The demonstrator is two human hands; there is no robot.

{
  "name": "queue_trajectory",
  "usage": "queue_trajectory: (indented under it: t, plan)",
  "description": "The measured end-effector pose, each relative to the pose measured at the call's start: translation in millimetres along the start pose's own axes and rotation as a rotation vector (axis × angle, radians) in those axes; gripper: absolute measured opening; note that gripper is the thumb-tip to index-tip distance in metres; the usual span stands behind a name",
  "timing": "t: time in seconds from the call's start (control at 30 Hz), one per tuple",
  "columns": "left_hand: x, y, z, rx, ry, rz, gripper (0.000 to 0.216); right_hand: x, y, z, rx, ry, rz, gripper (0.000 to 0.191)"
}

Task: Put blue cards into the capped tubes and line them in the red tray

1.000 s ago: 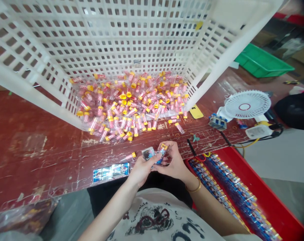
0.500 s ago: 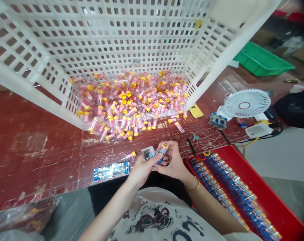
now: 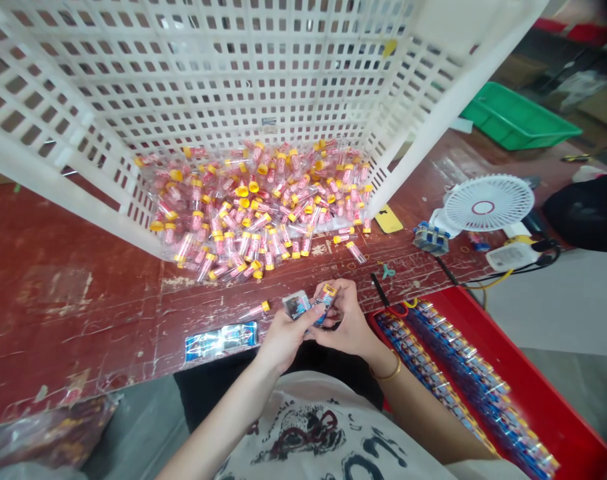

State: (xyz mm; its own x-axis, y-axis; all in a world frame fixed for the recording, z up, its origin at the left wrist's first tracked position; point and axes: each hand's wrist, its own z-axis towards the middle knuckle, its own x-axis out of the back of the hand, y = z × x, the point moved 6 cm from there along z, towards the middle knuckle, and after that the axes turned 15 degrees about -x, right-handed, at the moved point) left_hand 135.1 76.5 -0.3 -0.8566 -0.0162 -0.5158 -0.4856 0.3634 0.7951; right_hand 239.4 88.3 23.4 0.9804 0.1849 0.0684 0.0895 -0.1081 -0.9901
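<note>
My left hand [image 3: 282, 335] pinches a small blue and white packet [image 3: 296, 305] at the table's near edge. My right hand [image 3: 347, 320], with a gold bangle on its wrist, is closed round a yellow-capped tube [image 3: 324, 295] that touches the packet. Both hands meet just in front of my body. One loose yellow-capped tube [image 3: 257, 311] lies on the table beside my left hand. A heap of several pink tubes with yellow caps [image 3: 263, 207] spills out of a tipped white lattice crate [image 3: 223, 73] further back.
A strip of blue packets [image 3: 221, 340] lies left of my hands on the worn red table [image 3: 73, 293]. A red tray [image 3: 533, 400] with rows of packed blue items sits at the right. Behind it are a white fan [image 3: 486, 203], cables and a green bin [image 3: 518, 120].
Both hands stay together holding the packet and tube; only the view has shifted slightly.
</note>
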Motion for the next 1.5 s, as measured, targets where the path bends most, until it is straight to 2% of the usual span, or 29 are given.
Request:
queue_trajectory:
  t: [0.3,0.47,0.57,0.63,0.7,0.8,0.87,0.93,0.97,1.03,1.1,1.2,1.33,1.4,1.5]
  plan:
    - [-0.6,-4.2,-1.2,-0.001,0.0,-0.012,0.029,0.5,-1.4,-1.9,-0.006,0.008,-0.029,0.062]
    - [4.3,-6.7,2.0,0.001,0.023,0.014,0.032,1.2,3.1,-0.6,0.025,-0.007,-0.007,0.064]
    - [0.6,-9.2,5.6,-0.015,0.019,0.061,0.04,5.2,8.3,-3.2,-0.002,0.052,-0.031,0.069]
    - [-7.0,-13.5,8.4,-0.007,-0.014,0.126,0.043,16.8,12.2,-8.3,-0.017,0.139,-0.087,0.072]
    - [-16.0,-20.9,12.0,0.036,-0.045,0.184,0.041,43.1,17.5,-19.2,-0.009,0.265,-0.186,0.071]
    - [-28.0,-31.0,17.5,0.095,-0.075,0.23,0.041,111.9,37.9,-58.6,-0.086,0.444,-0.386,0.069]
    - [-35.0,-33.7,18.7,0.106,-0.111,0.262,0.048,173.1,65.3,-105.1,-0.3,0.548,-0.554,0.063]
    - [-39.2,-33.8,17.5,0.112,-0.136,0.302,0.055,240.8,99.4,-166.0,-0.641,0.694,-0.783,0.05]
    - [-40.3,-33.5,16.6,0.117,-0.142,0.321,0.055,271.7,114.0,-196.6,-0.745,0.764,-0.817,0.048]
    - [-41.1,-33.8,15.1,0.135,-0.151,0.344,0.05,321.9,142.7,-248.1,-0.902,0.85,-0.854,0.047]
    - [-40.6,-36.4,14.2,0.177,-0.159,0.358,0.045,355.8,171.2,-282.5,-1.035,0.893,-0.867,0.051]
    - [-37.8,-39.5,14.4,0.197,-0.143,0.395,0.047,380.8,209.4,-300.8,-1.163,0.904,-0.877,0.056]
    - [-34.8,-39.5,15.3,0.14,-0.066,0.43,0.044,392.2,240.7,-296.8,-1.208,0.9,-0.876,0.059]
    - [-33.0,-40.4,15.2,0.135,-0.029,0.426,0.041,393.6,242.2,-298.5,-1.193,0.915,-0.879,0.065]
    - [-29.3,-40.6,13.6,0.135,-0.01,0.379,0.036,385.0,227.0,-303.6,-1.119,0.95,-0.903,0.075]
